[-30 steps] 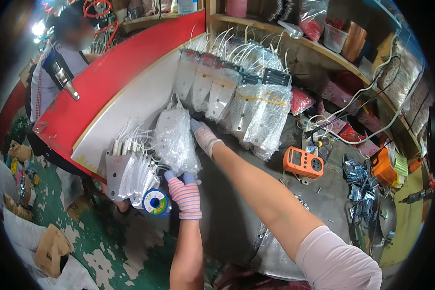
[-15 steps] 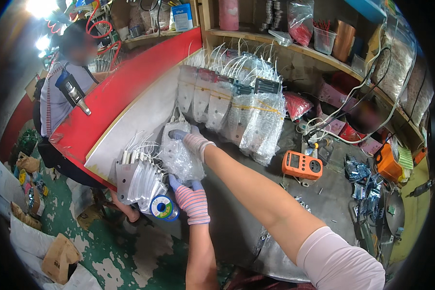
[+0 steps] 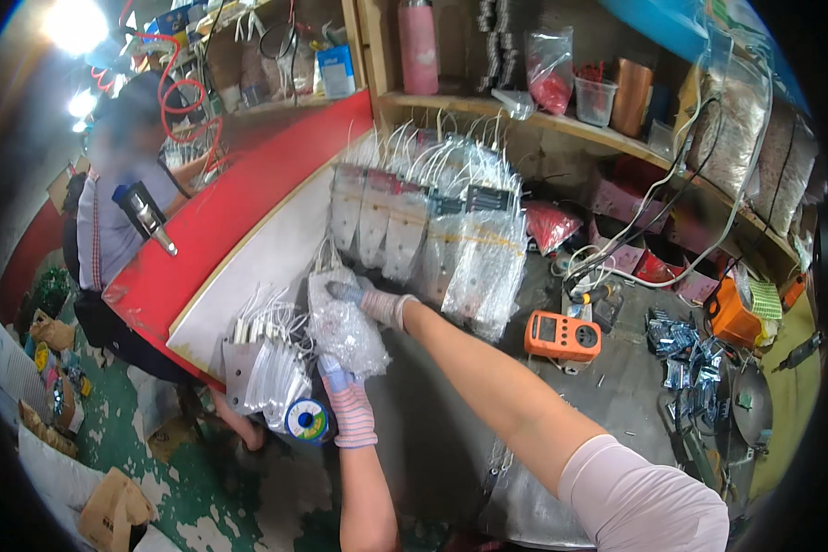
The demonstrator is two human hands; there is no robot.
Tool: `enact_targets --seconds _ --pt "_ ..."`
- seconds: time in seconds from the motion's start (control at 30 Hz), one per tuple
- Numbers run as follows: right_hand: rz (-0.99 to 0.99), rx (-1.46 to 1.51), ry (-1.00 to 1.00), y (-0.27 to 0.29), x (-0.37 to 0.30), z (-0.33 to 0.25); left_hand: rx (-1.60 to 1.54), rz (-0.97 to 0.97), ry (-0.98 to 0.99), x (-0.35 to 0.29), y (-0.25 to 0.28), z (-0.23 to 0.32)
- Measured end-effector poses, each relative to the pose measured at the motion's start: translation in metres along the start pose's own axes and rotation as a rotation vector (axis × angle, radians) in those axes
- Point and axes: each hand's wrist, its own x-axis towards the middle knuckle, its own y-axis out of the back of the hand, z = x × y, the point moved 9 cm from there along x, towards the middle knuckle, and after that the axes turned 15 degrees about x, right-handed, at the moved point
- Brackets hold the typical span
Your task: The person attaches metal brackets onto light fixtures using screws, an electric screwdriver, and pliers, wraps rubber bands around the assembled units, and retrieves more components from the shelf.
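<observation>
A bubble-wrapped bundle point(image 3: 336, 317) with thin white wires at its top end lies tilted on the bench, close to the white board. My left hand point(image 3: 348, 400), in a striped glove, grips its lower edge, with some fingertips hidden by the wrap. From the right, my gloved right hand point(image 3: 374, 302) holds the upper part, fingers pressed on the plastic. Just left stands a row of white flat pieces with wires point(image 3: 271, 363). A spool of solder wire point(image 3: 306, 420) sits in front of that row. Behind my right hand, several wired packs point(image 3: 382, 216) stand bound with yellow bands.
An orange meter point(image 3: 561, 337) rests on the bench to the right, with cables behind it. Small dark packets point(image 3: 676, 336) lie farther right. A red-edged partition point(image 3: 276, 166) runs along the left; beyond it is another person point(image 3: 129, 198). A loaded wooden shelf point(image 3: 543, 120) crosses the back.
The view has shifted, so the bench scene sits lower. My left hand has moved slightly at the bundle's lower edge; my right hand stays on its upper part.
</observation>
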Motion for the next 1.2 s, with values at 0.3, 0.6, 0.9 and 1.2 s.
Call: enact_targets --seconds 0.3,0.6,0.9,1.2 --pt "-0.075 0.005 0.008 -0.028 -0.011 -0.014 0.394 0.368 -0.095 -0.003 0.023 0.009" --pt "-0.124 0.064 -0.117 -0.036 -0.042 -0.015 0.297 0.341 -0.053 -0.010 0.034 -0.005" --pt "0.031 0.138 0.034 -0.033 -0.015 0.006 0.426 0.363 -0.167 -0.004 0.037 0.000" --pt "-0.023 -0.069 0.027 -0.013 0.003 0.001 0.422 0.561 -0.149 -0.010 0.041 -0.006"
